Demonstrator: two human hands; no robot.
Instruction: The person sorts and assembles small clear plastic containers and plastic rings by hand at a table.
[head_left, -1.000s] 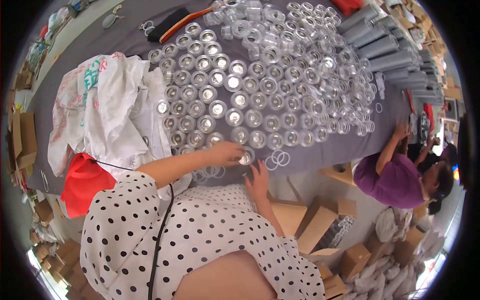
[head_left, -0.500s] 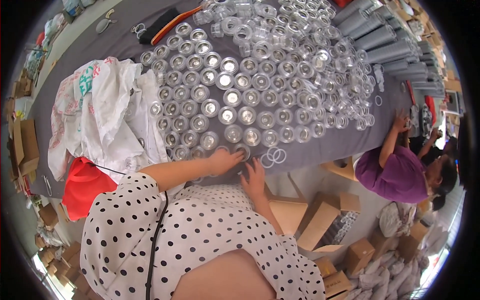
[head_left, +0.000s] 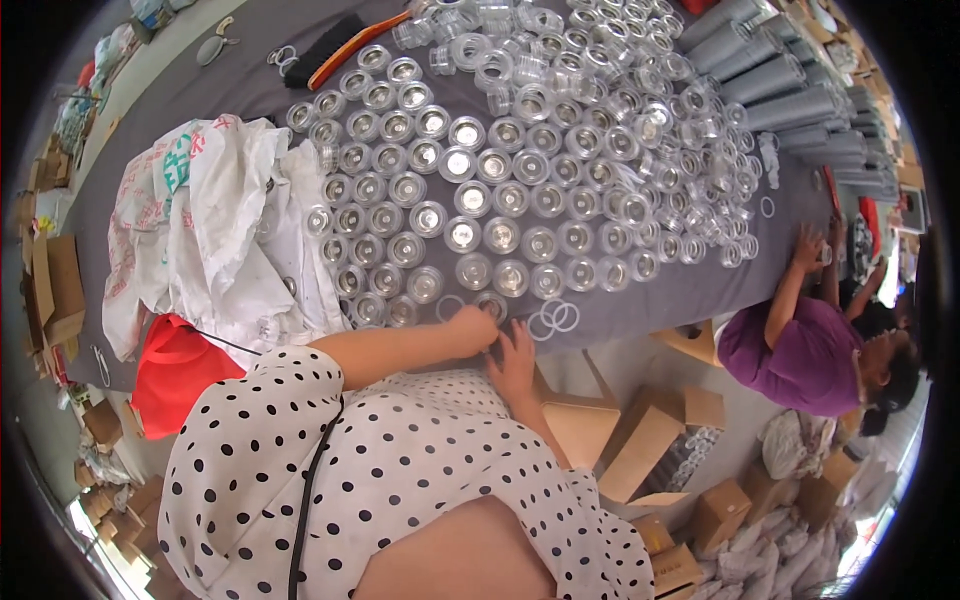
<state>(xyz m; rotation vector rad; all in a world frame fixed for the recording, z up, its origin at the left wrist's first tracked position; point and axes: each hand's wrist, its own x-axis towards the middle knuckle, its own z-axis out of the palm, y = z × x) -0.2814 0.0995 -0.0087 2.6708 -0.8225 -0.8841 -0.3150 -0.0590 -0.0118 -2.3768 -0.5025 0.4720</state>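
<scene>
Left hand (head_left: 472,331) bunched, hold impossible to tell — clear jar (head_left: 491,304) at its one o'clock; right hand (head_left: 514,358) fingers loosely spread — seemingly jar handling, next needing steadiness

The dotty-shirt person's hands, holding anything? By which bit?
It cannot be told: the left hand and right hand are by the near edge of a clear container.

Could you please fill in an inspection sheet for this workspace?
Surface: table covered in grey cloth.
Work items: many clear round containers, partly in rows; loose clear rings nearby.
Clutter: white sack, red bag, black-bristled brush.
Hands: left at a near-edge container, grip unclear; right beside it, fingers spread.
Cables: black cord across the polka-dot garment.
Surroundings: co-worker in purple, open cardboard box.
</scene>
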